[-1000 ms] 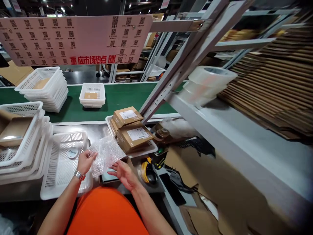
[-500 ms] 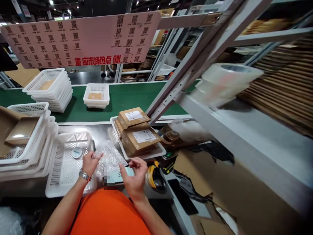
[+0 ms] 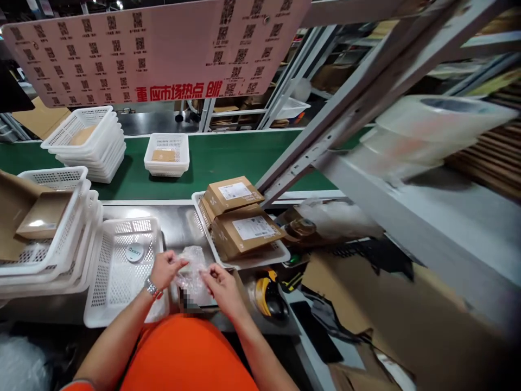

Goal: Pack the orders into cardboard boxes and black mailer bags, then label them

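Observation:
Between my hands lies a clear piece of bubble wrap [image 3: 192, 274] over the steel bench. Its left edge is pinched in my left hand [image 3: 163, 270], which wears a metal watch. My right hand [image 3: 223, 289] grips the right side of the wrap between thumb and fingers. The pale blue item seen earlier is now hidden, apparently under the wrap. Just left of my left hand is a white perforated basket [image 3: 97, 288] with a round, pale blue-and-white lettered disc [image 3: 134, 252] in it.
Two labelled cardboard boxes [image 3: 244, 228] sit in a white tray [image 3: 280, 255] beyond my right hand. A yellow-and-black tape dispenser [image 3: 271, 296] is to the right. Stacked baskets [image 3: 79, 260] stand left. Behind runs a green conveyor [image 3: 228, 157]; a slanted metal post [image 3: 309, 146] rises at right.
My right hand, earlier open above the pale blue item, has closed on the bubble wrap's right side. The wrap now covers that item. The view has shifted slightly.

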A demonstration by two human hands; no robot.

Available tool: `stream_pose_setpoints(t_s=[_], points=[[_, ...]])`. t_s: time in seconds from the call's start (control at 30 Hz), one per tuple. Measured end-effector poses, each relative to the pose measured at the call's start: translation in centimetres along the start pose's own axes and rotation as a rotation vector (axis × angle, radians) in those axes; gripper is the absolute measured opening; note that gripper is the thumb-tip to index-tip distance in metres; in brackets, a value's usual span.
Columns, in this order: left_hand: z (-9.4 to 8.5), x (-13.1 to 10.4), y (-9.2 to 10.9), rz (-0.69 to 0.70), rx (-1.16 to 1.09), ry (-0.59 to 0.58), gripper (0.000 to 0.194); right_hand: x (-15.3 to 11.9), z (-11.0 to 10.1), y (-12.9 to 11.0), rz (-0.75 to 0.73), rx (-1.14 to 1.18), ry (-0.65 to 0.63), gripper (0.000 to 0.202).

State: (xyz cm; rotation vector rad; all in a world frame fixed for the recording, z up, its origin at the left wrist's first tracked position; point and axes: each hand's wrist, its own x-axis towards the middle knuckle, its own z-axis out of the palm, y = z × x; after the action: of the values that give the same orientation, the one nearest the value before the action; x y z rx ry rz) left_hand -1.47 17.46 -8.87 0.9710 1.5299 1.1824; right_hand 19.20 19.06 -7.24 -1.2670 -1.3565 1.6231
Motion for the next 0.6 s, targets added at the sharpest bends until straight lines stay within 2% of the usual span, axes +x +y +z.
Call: stream_pose_setpoints(t_s=[0.1,0.23,0.3,0.37,0.43,0.5,0.6], points=[[-4.6,2.1,-2.2,0.021,0.079,0.118,0.046,0.3,-1.1,-0.2,0.040,0.118,0.131,0.053],[-11.3,5.2,-7.3,0.076,0.520,0.396,0.044,0.6,-1.5,-0.8,0.008,0.140,0.225,0.052],[-13.5,6.2,-10.1,-0.021,0.794,0.343,0.052,0.8,-1.3,-1.2,0.000,0.134,0.247,0.053],[-14.7,6.7,-12.3,-0.115,0.948,0.244,0.060,1.0,-1.1,-1.4,-0.009,0.128,0.255,0.050],[-15.0,6.9,-13.5,-0.145,1.021,0.180,0.062,1.2,-0.8,-1.5,-0.018,0.124,0.250,0.047],[-15.0,7.0,-13.9,-0.122,1.065,0.164,0.060,1.3,-0.5,-1.6,-0.017,0.122,0.242,0.045],[-14.9,7.3,-13.0,-0.105,1.118,0.167,0.053,1.5,-0.1,-1.8,-0.009,0.119,0.227,0.046]])
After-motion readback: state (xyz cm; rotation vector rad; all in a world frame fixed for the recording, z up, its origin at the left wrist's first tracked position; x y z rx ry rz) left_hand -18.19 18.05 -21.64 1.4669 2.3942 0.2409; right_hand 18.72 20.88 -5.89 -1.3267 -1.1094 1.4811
